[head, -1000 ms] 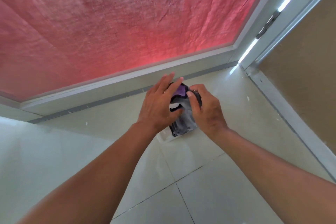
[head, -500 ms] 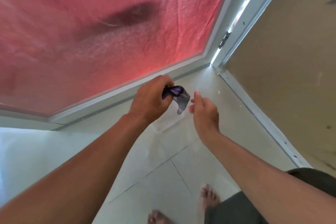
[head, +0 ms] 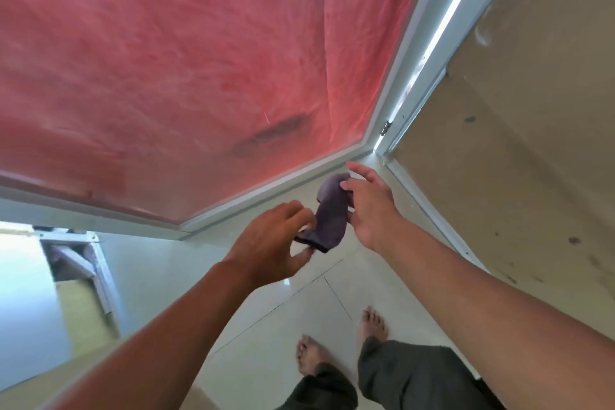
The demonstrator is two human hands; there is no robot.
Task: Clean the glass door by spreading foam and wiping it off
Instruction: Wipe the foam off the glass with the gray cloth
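Note:
The glass door [head: 173, 76] fills the upper left, with a red sheet behind it and a dark smear near its lower right corner. A purple-grey cloth [head: 329, 216] hangs in the air between my hands, in front of the door's bottom rail. My left hand [head: 269, 243] pinches the cloth's lower edge between thumb and fingers. My right hand [head: 369, 206] holds the cloth's upper end with thumb and fingertips, other fingers spread.
A white door frame [head: 429, 53] with a bright gap runs up at the right, next to a beige wall [head: 532, 130]. Pale floor tiles [head: 299, 309] lie below, with my bare feet [head: 342, 343] on them. A metal stand [head: 90, 263] is at the left.
The view has risen and the small white tray on the floor is out of sight. My right hand has taken the cloth's upper end, and both hands now stretch it out.

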